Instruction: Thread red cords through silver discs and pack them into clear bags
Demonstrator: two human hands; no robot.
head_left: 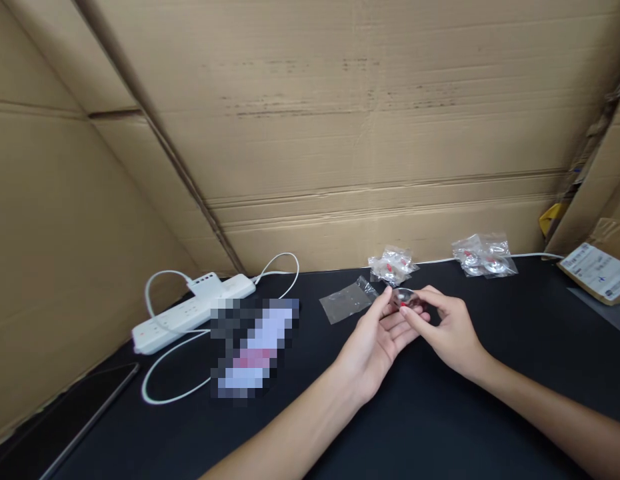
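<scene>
both hands meet just above the black tabletop [440, 427], close together, fingertips closed on one small clear piece [404, 299] with a red spot on it. left hand [377, 340] lies palm up, its thumb and fingers pinching the piece from the left; right hand [447, 327] comes in from the right with palm down and nips the same piece from the other side. just beyond the left hand an empty clear bag [347, 300] lies flat on the tabletop. behind it, near the cardboard wall [340, 133], sits a clear packet [393, 265] of similar pieces, and a second packet [484, 255] lies further right. well to the left a white power strip [190, 312] rests with its white cable [165, 393] looping forward. a labelled cardboard box [597, 270] sits at the right edge
</scene>
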